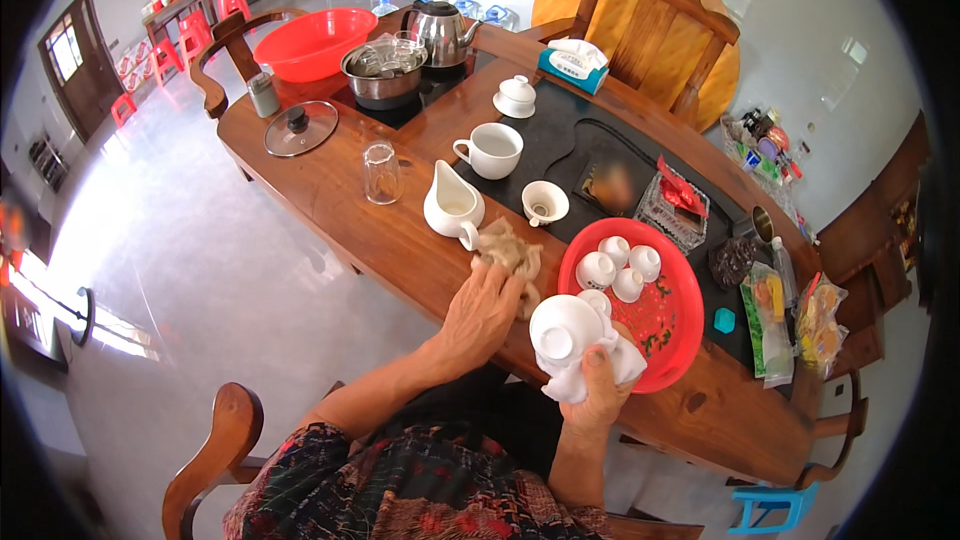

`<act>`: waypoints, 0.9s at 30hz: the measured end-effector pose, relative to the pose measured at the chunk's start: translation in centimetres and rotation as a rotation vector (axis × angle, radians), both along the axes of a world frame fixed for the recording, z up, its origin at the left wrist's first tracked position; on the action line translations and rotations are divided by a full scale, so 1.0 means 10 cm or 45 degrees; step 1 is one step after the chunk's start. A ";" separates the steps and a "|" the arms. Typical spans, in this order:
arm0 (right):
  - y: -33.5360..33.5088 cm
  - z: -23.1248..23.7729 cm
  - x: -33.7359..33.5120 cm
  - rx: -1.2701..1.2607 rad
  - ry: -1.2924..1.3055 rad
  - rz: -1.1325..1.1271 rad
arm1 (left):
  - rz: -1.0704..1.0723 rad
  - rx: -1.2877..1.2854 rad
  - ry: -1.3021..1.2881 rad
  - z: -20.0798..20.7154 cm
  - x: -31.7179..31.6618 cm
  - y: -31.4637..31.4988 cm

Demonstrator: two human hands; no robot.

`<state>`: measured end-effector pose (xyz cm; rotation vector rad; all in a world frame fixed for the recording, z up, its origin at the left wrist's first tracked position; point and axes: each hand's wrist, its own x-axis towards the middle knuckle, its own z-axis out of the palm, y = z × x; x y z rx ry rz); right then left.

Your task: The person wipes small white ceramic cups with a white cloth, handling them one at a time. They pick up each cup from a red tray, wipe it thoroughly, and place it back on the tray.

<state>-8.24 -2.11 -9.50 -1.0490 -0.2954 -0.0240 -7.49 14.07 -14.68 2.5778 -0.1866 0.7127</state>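
Observation:
In my right hand (pixel 600 395) is a white porcelain bowl (pixel 562 328), tipped so its foot ring faces me, with a white cloth (pixel 625 360) bunched against it. My left hand (pixel 482 310) is closed on a crumpled tan cloth (pixel 510 252) lying on the table. Just beyond that cloth stand a white pitcher (pixel 453 202) and a small white cup with a strainer (pixel 544 202). Behind them are a large white mug (pixel 494 148) and a lidded white bowl (pixel 515 97). A red basin (pixel 678 330) beside my right hand holds several small white cups (pixel 597 270) and wet leaf bits.
A clear glass (pixel 381 175) and a glass lid (pixel 300 128) are at the left. A steel pot (pixel 384 80) of glasses, a kettle (pixel 440 35) and a red tub (pixel 315 43) stand farther back. A tissue box (pixel 573 67) and glass box (pixel 672 208) sit across the table.

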 end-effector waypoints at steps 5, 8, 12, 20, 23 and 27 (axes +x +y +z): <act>-0.06 -0.05 -0.03 -0.021 0.004 0.002 | 0.034 -0.026 -0.132 0.15 -0.22 -0.12; -0.07 -0.11 -0.05 -0.011 0.007 0.005 | 0.062 -0.037 -0.175 0.10 -0.13 -0.17; -0.03 -0.08 -0.06 0.067 0.072 -0.058 | 0.062 0.016 -0.129 0.09 -0.10 -0.16; -0.01 -0.05 -0.04 0.038 -0.004 -0.062 | 0.166 -0.188 -0.120 0.00 -0.46 0.12; -0.01 -0.11 -0.05 0.069 0.033 -0.080 | 0.389 -0.257 -0.139 -0.04 -0.56 0.36; -0.05 -0.11 -0.06 0.097 0.089 0.014 | 0.707 -0.267 -0.221 -0.11 -0.58 0.90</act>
